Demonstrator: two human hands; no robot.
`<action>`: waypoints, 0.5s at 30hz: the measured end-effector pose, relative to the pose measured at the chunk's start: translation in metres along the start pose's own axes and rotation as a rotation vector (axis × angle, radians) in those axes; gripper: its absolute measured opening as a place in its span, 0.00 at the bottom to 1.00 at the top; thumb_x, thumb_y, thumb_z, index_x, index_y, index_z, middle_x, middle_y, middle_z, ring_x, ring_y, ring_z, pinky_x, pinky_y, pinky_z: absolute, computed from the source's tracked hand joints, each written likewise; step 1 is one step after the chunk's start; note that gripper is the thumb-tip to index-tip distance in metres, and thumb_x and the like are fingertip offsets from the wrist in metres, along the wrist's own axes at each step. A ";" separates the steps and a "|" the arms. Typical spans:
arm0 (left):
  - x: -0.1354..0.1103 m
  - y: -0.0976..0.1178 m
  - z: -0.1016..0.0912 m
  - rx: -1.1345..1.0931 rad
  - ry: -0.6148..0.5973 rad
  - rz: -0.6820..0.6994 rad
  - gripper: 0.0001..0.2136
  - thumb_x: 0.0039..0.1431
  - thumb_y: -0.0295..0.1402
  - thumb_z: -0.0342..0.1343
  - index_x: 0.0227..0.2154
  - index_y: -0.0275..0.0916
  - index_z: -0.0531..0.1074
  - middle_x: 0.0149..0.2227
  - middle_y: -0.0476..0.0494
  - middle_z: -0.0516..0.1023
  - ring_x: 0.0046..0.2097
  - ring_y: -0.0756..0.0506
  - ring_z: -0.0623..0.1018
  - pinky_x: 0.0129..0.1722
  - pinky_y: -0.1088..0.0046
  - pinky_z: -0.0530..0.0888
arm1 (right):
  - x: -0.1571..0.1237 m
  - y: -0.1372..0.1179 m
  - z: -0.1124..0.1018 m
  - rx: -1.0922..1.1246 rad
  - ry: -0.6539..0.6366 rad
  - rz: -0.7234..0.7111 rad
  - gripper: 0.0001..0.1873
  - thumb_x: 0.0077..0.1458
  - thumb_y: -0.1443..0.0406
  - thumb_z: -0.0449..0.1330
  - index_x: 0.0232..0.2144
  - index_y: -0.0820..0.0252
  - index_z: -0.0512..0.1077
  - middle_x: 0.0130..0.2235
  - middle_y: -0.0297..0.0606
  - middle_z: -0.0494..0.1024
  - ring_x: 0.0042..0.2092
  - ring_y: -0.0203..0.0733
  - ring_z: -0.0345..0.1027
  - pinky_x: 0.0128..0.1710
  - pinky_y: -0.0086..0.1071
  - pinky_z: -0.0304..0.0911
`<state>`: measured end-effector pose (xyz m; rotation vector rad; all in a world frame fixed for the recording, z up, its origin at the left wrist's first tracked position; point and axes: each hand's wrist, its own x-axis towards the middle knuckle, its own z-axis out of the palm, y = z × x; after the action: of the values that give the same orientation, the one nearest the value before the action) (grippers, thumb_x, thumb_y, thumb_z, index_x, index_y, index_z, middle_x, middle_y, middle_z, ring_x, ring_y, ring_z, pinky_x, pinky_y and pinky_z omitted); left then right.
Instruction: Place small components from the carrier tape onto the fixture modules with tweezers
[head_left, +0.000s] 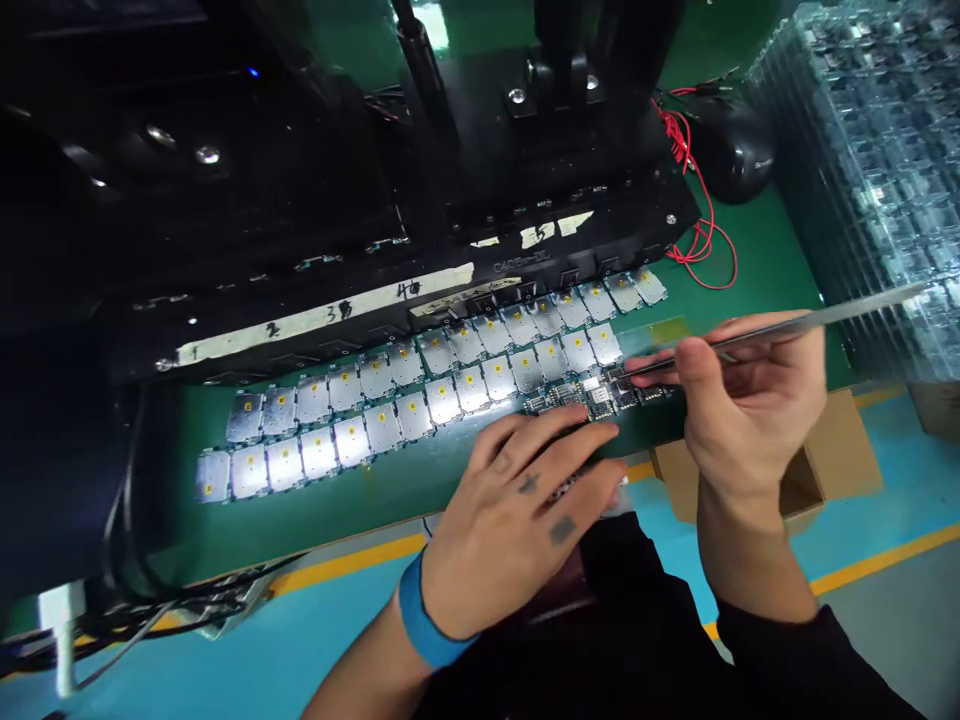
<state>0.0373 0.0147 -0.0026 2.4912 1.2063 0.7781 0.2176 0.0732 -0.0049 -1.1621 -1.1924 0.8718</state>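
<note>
My left hand (pixel 525 500), with a blue wristband, lies flat with fingers stretched over a small dark circuit board strip (pixel 592 395) on the green mat (pixel 420 470). My right hand (pixel 742 400) is closed around long metal tweezers (pixel 795 325); their tip points at the board strip near my left fingertips. Two long rows of small silver shielded modules (pixel 420 385), each with a yellow dot, run across the mat from lower left to upper right.
A black test fixture (pixel 360 200) with taped number labels stands behind the rows. Red wires (pixel 701 220) and a black mouse (pixel 731 150) lie at back right. Stacked clear plastic trays (pixel 877 150) fill the right. A cardboard box (pixel 832 450) sits under my right hand.
</note>
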 end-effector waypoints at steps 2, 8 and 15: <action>0.004 -0.001 0.005 0.070 -0.025 0.029 0.06 0.67 0.29 0.56 0.44 0.41 0.74 0.58 0.46 0.75 0.62 0.40 0.70 0.59 0.58 0.66 | 0.002 0.004 0.001 -0.004 -0.031 0.024 0.11 0.62 0.64 0.66 0.38 0.53 0.65 0.30 0.30 0.75 0.29 0.38 0.77 0.27 0.30 0.77; 0.006 -0.002 0.008 0.116 -0.037 0.042 0.05 0.68 0.30 0.54 0.43 0.38 0.73 0.58 0.39 0.74 0.62 0.40 0.71 0.60 0.58 0.69 | 0.001 0.006 0.001 -0.057 -0.045 0.059 0.12 0.60 0.65 0.68 0.36 0.55 0.66 0.30 0.29 0.76 0.29 0.38 0.78 0.26 0.28 0.77; 0.006 -0.001 0.007 0.107 -0.037 0.048 0.05 0.68 0.30 0.54 0.43 0.36 0.73 0.58 0.38 0.75 0.61 0.39 0.72 0.59 0.57 0.70 | 0.000 0.006 0.001 -0.071 -0.063 0.066 0.12 0.59 0.66 0.67 0.36 0.54 0.66 0.30 0.29 0.77 0.30 0.39 0.78 0.26 0.29 0.77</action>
<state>0.0434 0.0201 -0.0069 2.6169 1.2100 0.6923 0.2166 0.0750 -0.0106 -1.2447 -1.2513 0.9280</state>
